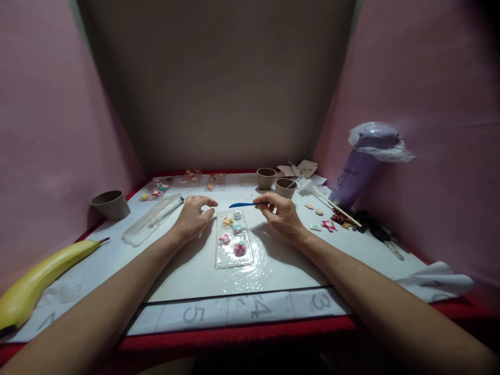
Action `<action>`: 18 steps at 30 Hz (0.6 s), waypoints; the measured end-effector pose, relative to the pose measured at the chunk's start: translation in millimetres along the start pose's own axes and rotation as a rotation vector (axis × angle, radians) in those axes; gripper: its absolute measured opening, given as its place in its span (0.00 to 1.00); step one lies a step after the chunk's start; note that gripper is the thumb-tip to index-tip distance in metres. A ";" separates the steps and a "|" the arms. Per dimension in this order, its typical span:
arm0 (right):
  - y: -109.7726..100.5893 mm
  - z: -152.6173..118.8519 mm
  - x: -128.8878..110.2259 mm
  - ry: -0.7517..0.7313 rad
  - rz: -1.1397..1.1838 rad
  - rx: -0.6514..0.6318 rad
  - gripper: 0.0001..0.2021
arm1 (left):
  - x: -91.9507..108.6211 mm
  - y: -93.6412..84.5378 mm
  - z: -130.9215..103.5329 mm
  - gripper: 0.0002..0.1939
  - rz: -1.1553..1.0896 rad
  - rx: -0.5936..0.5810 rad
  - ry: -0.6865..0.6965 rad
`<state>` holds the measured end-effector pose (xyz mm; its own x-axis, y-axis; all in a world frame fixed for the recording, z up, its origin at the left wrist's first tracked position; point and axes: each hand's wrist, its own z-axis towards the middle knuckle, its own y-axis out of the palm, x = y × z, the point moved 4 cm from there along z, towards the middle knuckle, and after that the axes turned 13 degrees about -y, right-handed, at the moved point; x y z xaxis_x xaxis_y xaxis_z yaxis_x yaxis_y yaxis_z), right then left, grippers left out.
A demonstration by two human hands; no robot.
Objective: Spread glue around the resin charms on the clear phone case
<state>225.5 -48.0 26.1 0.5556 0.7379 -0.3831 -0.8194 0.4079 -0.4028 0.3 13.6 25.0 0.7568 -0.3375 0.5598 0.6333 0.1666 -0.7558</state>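
A clear phone case [234, 263] lies flat in front of me, with several small charms stuck on it, among them a pink strawberry-like charm [239, 249]. Its surface looks wet and shiny. Between the fingertips of my right hand [279, 214] is a blue plastic knife [244, 205], held level just above the case's far end. My left hand [195, 214] is by the case's far left corner, its thumb and index finger apart and nothing between them. The white board [187, 284] under the case has a glossy smear right of it.
Decorated cases [215, 182] lie at the back. Two cups [266, 178] stand behind my right hand, another cup [110, 204] at left. A clear plastic sleeve [150, 221] and a banana [42, 281] lie left. Loose charms [328, 225], a wooden stick [338, 207] and a purple tube [355, 174] are right.
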 end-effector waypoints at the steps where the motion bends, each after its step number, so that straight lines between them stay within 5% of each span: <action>1: 0.2 -0.1 0.1 -0.004 0.000 -0.001 0.07 | 0.0 -0.1 0.1 0.12 -0.008 0.003 -0.003; 18: -0.8 -0.2 -0.4 0.033 0.112 0.030 0.06 | -1.5 -1.3 -0.7 0.12 -0.067 -0.019 -0.011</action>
<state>226.0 -48.7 26.4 0.4642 0.7620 -0.4516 -0.8802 0.3398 -0.3314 -1.8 13.2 25.0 0.7148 -0.3368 0.6129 0.6794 0.1264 -0.7228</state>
